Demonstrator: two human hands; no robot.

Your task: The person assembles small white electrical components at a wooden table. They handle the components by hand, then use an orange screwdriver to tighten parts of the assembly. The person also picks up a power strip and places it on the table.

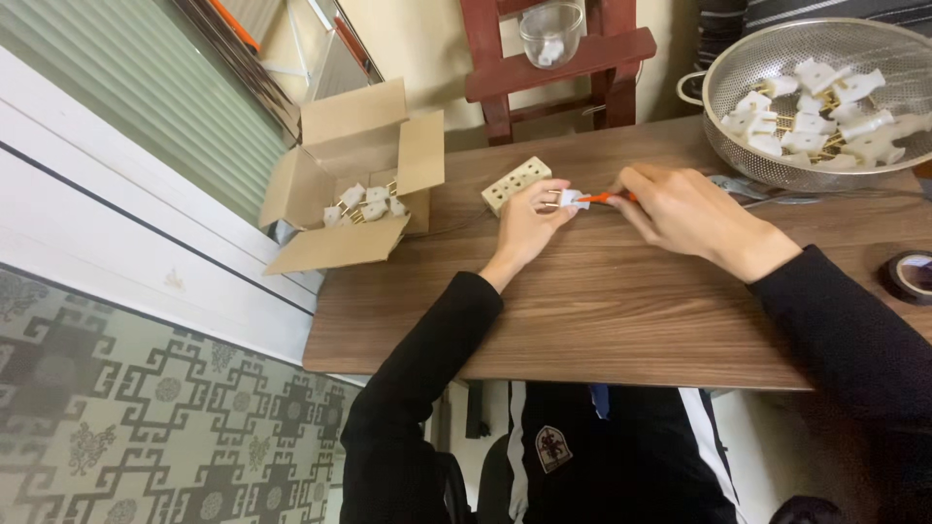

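Note:
My left hand [529,221] pinches a small white plug [566,199] with metal prongs over the wooden table [582,311]. My right hand [680,209] grips an orange-handled screwdriver [610,198], its tip against the plug. A cream socket block [515,182] lies just behind my left hand. Both sleeves are black.
An open cardboard box [354,175] with several white plugs sits at the table's left corner. A metal colander [825,97] full of white plugs stands at the back right. A roll of black tape [911,276] lies at the right edge. A red wooden chair [553,58] holds a glass.

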